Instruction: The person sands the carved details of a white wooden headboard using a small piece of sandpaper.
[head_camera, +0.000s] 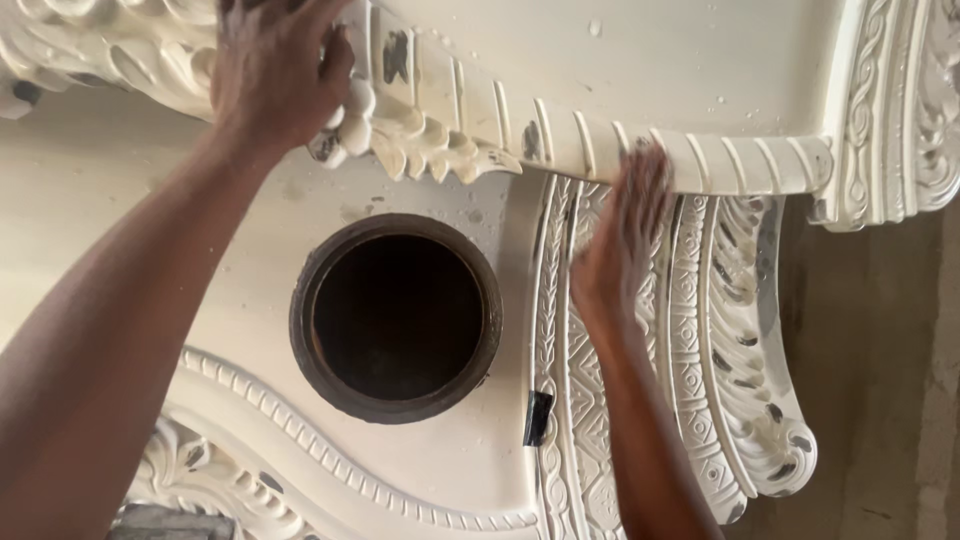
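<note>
A cream-white carved ornamental piece (470, 120) with ribbed and leaf-shaped mouldings fills the view. My left hand (275, 75) rests on the upper carved edge, fingers curled over the leaf relief. My right hand (620, 245) lies flat, fingers together, under the ribbed curved band (740, 160) and against the patterned carved strip (690, 400). It is slightly blurred. Neither hand holds a separate thing.
A round dark opening (395, 318) with a brown rim sits in the smooth cream panel between my arms. A small black patch (538, 417) marks the panel's edge. Grey chipped spots dot the carvings. A bare brownish surface (880, 400) lies at the right.
</note>
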